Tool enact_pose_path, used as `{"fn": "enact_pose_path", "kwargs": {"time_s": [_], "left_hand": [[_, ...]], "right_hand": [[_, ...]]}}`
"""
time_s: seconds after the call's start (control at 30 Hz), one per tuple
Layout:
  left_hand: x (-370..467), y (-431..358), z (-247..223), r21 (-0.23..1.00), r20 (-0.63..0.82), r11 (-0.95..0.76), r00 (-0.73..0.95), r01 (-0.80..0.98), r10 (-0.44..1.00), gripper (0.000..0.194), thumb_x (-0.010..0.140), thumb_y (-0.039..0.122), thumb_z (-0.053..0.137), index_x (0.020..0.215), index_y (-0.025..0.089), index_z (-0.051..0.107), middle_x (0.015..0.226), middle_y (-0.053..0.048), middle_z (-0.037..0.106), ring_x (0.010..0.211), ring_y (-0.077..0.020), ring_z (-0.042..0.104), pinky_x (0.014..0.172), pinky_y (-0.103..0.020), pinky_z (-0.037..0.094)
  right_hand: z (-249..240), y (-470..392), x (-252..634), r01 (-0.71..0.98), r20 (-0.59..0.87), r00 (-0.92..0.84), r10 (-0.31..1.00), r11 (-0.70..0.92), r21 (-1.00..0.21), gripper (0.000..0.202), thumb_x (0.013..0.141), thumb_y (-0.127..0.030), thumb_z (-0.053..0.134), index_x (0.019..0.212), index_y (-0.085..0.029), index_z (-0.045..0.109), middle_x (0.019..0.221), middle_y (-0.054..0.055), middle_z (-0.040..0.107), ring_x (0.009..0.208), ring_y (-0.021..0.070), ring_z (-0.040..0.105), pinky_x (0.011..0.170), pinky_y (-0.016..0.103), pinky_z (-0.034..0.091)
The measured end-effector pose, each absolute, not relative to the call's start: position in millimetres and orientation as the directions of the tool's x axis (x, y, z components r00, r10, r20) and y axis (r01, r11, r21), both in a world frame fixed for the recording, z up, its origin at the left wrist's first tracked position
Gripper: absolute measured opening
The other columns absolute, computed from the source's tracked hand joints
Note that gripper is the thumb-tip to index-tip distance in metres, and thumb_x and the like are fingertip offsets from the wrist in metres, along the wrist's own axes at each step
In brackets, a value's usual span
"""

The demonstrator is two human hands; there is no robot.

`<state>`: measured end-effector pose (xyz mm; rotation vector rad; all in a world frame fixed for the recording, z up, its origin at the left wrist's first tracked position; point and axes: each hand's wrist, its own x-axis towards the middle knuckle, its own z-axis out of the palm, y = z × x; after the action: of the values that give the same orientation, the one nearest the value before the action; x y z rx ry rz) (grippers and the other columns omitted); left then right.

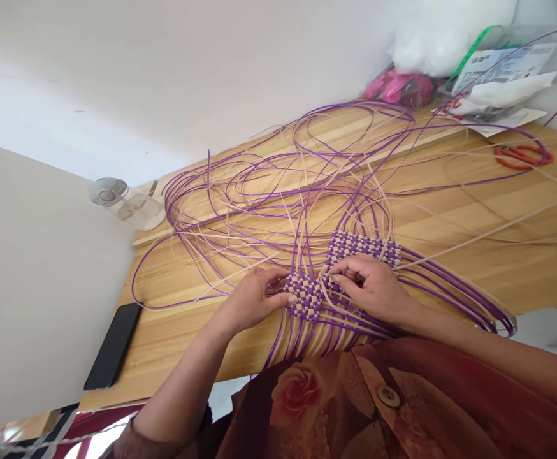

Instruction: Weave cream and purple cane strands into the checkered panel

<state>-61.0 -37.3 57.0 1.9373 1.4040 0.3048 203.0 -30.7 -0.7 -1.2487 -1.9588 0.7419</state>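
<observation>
A small woven panel (302, 296) of purple and beige strands lies near the table's front edge. My left hand (255, 298) is closed on its left side, with the thumb on top and the fingers partly hidden beneath. At the panel's right side, my right hand (371, 284) pinches what looks like a beige strand (325, 290) between thumb and fingertips. Behind that hand sits a second, larger woven panel (355, 245), partly covered by the fingers. Loose strand ends fan out from both panels, to the back, the right and toward my body.
Long loops of purple and beige strands (259, 185) spread over the wooden table (460, 223). Orange-handled cutters (522, 156) lie at the right, near plastic bags and papers (508, 95). A black phone (113, 347) rests at the left edge, and a clear container (137, 207) stands by the wall.
</observation>
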Motion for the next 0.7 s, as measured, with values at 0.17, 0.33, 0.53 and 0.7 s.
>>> {"fn": "enact_pose_path", "kwargs": {"time_s": [0.17,0.33,0.53,0.7], "left_hand": [[-67,-31,57,0.557,-0.526,0.100,0.257,0.824,0.810,0.041,0.075,0.058,0.067,0.088,0.020,0.065,0.065,-0.001,0.065,0.057,-0.0173,0.058,0.056,-0.028,0.041],[-60,-28,56,0.541,-0.400,-0.032,0.290,0.841,0.869,0.029,0.073,0.047,0.071,0.085,0.021,0.066,0.078,-0.004,0.069,0.075,-0.0207,0.063,0.067,-0.030,0.045],[-37,-19,51,0.689,-0.198,-0.080,0.293,0.720,0.935,0.046,0.073,0.039,0.075,0.112,0.021,0.060,0.097,-0.006,0.067,0.086,-0.0204,0.064,0.078,-0.032,0.049],[-31,-23,51,0.512,-0.216,-0.274,0.431,0.814,0.876,0.042,0.074,0.052,0.073,0.101,0.022,0.064,0.101,-0.007,0.065,0.090,-0.0235,0.062,0.081,-0.034,0.046]], "right_hand": [[-1,-30,203,0.523,0.264,-0.323,0.909,0.404,-0.751,0.010,0.086,-0.022,0.062,0.083,-0.020,0.071,0.064,0.000,0.060,0.069,0.0153,0.054,0.069,0.029,0.041],[-1,-30,203,0.521,0.284,-0.347,0.894,0.435,-0.734,0.010,0.086,-0.020,0.061,0.084,-0.021,0.071,0.066,0.000,0.061,0.071,0.0160,0.055,0.072,0.030,0.041],[-1,-30,204,0.532,0.283,-0.344,0.896,0.434,-0.727,0.010,0.086,-0.020,0.062,0.085,-0.021,0.072,0.064,0.000,0.060,0.071,0.0160,0.054,0.071,0.030,0.041],[-3,-29,204,0.522,0.301,-0.369,0.879,0.464,-0.716,0.010,0.086,-0.019,0.062,0.085,-0.021,0.071,0.062,-0.001,0.058,0.070,0.0154,0.053,0.071,0.030,0.039]]}}
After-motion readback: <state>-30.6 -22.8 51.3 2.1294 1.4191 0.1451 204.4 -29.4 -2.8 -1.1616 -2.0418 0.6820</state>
